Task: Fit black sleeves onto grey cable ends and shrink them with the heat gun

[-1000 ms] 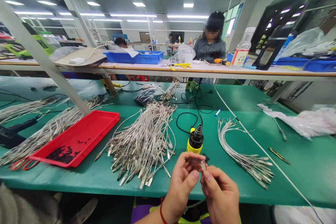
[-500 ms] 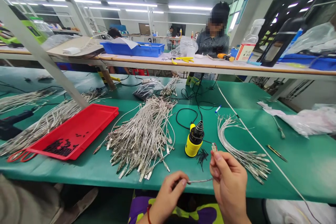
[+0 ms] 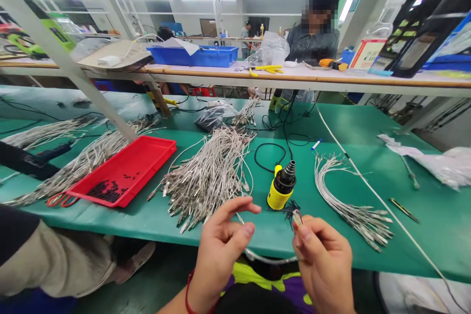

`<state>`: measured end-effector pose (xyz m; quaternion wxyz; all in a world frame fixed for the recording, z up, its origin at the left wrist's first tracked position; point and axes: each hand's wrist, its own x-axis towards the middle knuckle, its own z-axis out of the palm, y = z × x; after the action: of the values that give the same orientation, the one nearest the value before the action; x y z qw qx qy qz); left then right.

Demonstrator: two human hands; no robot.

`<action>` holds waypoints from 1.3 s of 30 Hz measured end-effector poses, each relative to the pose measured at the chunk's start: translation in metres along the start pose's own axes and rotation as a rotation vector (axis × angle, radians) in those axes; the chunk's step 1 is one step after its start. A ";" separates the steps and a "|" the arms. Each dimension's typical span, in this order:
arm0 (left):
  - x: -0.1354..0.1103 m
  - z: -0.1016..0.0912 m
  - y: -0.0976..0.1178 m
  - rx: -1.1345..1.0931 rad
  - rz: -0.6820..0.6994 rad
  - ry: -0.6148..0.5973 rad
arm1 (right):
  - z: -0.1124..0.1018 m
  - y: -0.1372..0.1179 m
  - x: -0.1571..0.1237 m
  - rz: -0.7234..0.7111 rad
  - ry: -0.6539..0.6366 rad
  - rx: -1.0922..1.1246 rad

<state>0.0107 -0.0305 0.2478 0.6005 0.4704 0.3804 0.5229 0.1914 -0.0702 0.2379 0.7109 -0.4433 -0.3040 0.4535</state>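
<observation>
My right hand (image 3: 321, 257) pinches the metal-ended connector (image 3: 297, 218) of a grey cable (image 3: 270, 258) between thumb and fingers. Below, that cable curves across toward my left hand (image 3: 224, 245), whose thumb and fingers are spread apart with nothing between them. Just beyond the hands stands a yellow and black heat gun (image 3: 281, 189), nozzle up. Short black tubes (image 3: 290, 208) lie loose at its base, close to the held connector. A large heap of grey cables with metal plugs (image 3: 211, 176) is beyond my left hand.
A red tray (image 3: 127, 171) with small black pieces is on the left, with red-handled scissors (image 3: 62, 199) beside it. A curved cable bundle (image 3: 348, 201) and tweezers (image 3: 404, 210) lie right. The shelf (image 3: 221, 72) crosses above the bench; a person (image 3: 312, 34) is behind it.
My left hand has let go of the cable and opened, rising toward the cable heap. My right hand keeps the connector, now slightly lower. The view has shifted.
</observation>
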 end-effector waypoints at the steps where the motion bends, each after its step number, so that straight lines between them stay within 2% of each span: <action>1: 0.002 0.004 0.005 -0.016 -0.001 -0.039 | 0.000 0.000 -0.003 0.004 -0.019 -0.005; 5: 0.009 0.022 0.007 -0.087 -0.069 -0.183 | -0.002 0.003 -0.010 0.013 -0.064 -0.008; 11: 0.014 0.035 -0.009 -0.160 -0.110 -0.250 | -0.006 0.003 -0.002 0.016 0.007 0.003; 15: 0.015 0.035 -0.014 -0.111 -0.061 -0.185 | -0.008 -0.002 0.007 -0.038 0.055 -0.003; 21: 0.016 0.036 -0.009 -0.069 -0.037 -0.103 | -0.005 0.005 -0.001 -0.041 -0.054 -0.100; 28: 0.014 0.042 -0.011 -0.194 -0.077 -0.091 | 0.004 0.008 -0.005 -0.081 -0.094 -0.168; 39: 0.015 0.045 -0.011 -0.203 -0.052 -0.084 | 0.008 0.000 -0.004 -0.165 -0.067 -0.261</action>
<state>0.0592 -0.0231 0.2499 0.6738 0.4188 0.3119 0.5228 0.1830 -0.0714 0.2406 0.6717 -0.4900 -0.4192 0.3647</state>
